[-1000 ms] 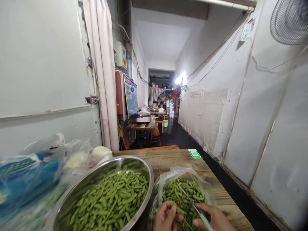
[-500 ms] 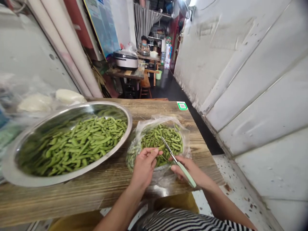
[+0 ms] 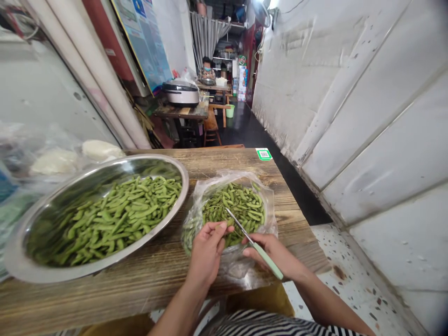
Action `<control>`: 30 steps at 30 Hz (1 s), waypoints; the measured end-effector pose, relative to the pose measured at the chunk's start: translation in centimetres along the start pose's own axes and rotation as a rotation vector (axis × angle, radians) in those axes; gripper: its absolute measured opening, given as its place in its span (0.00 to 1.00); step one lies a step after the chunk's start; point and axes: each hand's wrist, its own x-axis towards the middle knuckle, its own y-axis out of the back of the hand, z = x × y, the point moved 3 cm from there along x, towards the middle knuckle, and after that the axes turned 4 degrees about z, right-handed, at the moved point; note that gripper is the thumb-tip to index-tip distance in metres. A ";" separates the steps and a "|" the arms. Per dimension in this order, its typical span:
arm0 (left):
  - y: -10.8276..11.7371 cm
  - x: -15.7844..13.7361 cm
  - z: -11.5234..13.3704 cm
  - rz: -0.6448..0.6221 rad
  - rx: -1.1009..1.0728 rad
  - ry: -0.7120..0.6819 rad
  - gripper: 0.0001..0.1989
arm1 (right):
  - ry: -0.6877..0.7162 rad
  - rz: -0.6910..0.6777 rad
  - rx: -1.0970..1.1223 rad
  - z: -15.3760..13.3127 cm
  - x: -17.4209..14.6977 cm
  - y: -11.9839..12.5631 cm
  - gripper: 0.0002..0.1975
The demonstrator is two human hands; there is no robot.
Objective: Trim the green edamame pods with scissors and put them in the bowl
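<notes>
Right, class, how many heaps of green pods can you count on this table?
2: one heap in the metal bowl, another heap in the plastic bag. Bags at the left may hide more.

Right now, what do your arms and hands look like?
The left hand and right hand are bare, without gloves. No sleeve, watch or bracelet covers the visible forearms. Black-and-white striped clothing shows below.

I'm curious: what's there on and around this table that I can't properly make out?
All in the head view:
Most of the pod being pinched: hidden by the left hand.
Bottom of the clear bag: covered by the heaped pods.
Far-left plastic bag: cut off by the left edge, contents blurred.
Poster wording: too small and blurred.
</notes>
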 end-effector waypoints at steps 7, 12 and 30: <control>1.9 1.6 2.5 0.075 -0.114 -0.006 0.12 | -0.063 0.147 0.086 1.2 0.4 1.1 0.23; 0.7 3.4 3.5 -0.044 0.070 0.012 0.15 | -0.066 0.134 0.107 1.4 0.4 1.7 0.22; -2.7 7.3 3.3 0.019 1.472 -0.734 0.15 | -0.011 0.205 0.063 2.8 0.6 3.1 0.24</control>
